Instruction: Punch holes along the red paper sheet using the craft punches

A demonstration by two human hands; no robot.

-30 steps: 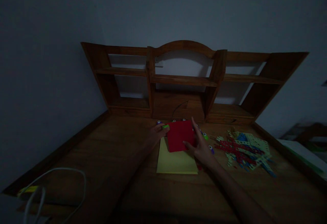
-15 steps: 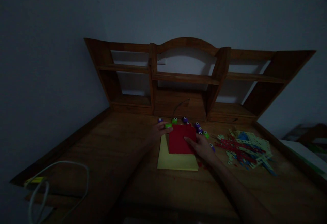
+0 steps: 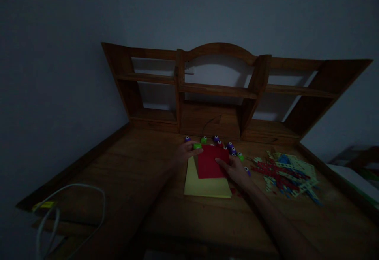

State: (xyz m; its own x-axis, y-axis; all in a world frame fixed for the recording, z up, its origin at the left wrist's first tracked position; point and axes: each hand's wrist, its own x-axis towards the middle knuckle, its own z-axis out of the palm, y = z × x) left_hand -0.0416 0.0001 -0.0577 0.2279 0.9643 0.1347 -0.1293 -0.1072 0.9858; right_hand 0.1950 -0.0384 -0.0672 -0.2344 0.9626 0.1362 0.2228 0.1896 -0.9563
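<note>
My left hand (image 3: 186, 152) pinches a small green craft punch (image 3: 197, 146) between thumb and fingers, at the upper left corner of a red sheet of paper (image 3: 209, 165). My right hand (image 3: 235, 169) grips that sheet by its right edge, the thumb lying on top. Whether the paper's corner sits inside the punch is too dark to tell. Beneath the red sheet lies a pale yellow stack of paper (image 3: 207, 189). Several more punches stand just behind, among them a green one (image 3: 203, 139), a red one (image 3: 219, 144) and a purple one (image 3: 230, 145).
At the right is a heap of red, blue and pale plastic strips (image 3: 287, 175). Red scraps (image 3: 233, 191) lie beside the yellow paper. A wooden shelf unit (image 3: 217, 90) backs the desk, and a white cable (image 3: 102, 200) loops at the lower left.
The whole view has shifted slightly. Both hands keep their hold on the punch and the red paper, and more of the punches behind the sheet now shows.
</note>
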